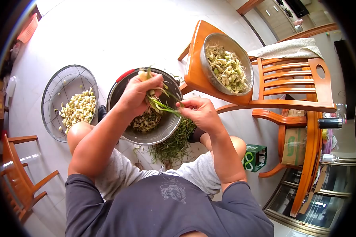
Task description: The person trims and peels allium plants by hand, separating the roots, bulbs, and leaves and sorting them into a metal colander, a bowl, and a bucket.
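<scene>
My left hand point(141, 91) is closed around a small bunch of scallions point(156, 103), with pale bulbs showing at the top of the fist and green stems trailing toward the right. At the end of those stems, my right hand point(199, 112) pinches a green leaf between thumb and fingers. Both hands are above a dark round pot point(171, 132) with a red grip, which has pale peelings and trimmings point(146, 121) inside. Cut green leaves point(172, 144) lie heaped on the floor between my feet, just below the pot.
Trimmed white bulbs point(78, 106) lie in a wire-mesh basket point(47, 106) on the left. A metal colander point(209, 73) of untrimmed scallions point(227, 67) stands on a wooden chair point(197, 47) at right. A green box point(255, 157) is by my right knee; another chair point(17, 173) stands far left.
</scene>
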`<state>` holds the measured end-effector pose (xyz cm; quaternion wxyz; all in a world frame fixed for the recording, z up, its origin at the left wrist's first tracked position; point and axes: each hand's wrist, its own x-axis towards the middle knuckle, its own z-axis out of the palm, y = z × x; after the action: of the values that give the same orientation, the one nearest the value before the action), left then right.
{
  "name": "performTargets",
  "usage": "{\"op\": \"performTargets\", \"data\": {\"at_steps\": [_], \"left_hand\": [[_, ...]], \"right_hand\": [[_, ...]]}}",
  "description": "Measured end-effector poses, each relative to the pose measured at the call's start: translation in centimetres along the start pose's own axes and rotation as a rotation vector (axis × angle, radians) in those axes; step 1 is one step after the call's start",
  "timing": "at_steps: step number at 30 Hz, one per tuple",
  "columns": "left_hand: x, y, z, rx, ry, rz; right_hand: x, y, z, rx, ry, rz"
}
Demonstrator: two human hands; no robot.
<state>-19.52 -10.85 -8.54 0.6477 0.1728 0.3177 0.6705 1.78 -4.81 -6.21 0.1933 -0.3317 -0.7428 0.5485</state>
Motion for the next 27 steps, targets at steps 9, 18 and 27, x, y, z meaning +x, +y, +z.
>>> {"op": "performTargets", "data": {"at_steps": [9,18,27], "left_hand": [[-0.7,-1.0,-0.6,0.292,0.076,-0.115],[-1.2,-2.5,1.9,0.288,-0.163,-0.299],[-1.2,-4.0,2.3,0.425,-0.278,-0.354]], "right_hand": [[0.1,-1.2,0.6,0.74,0.153,0.159],[-0.7,-1.5,1.5,0.443,0.203,0.128],[-2.0,-0.3,1.0,-0.185,0.424,-0.197]]}}
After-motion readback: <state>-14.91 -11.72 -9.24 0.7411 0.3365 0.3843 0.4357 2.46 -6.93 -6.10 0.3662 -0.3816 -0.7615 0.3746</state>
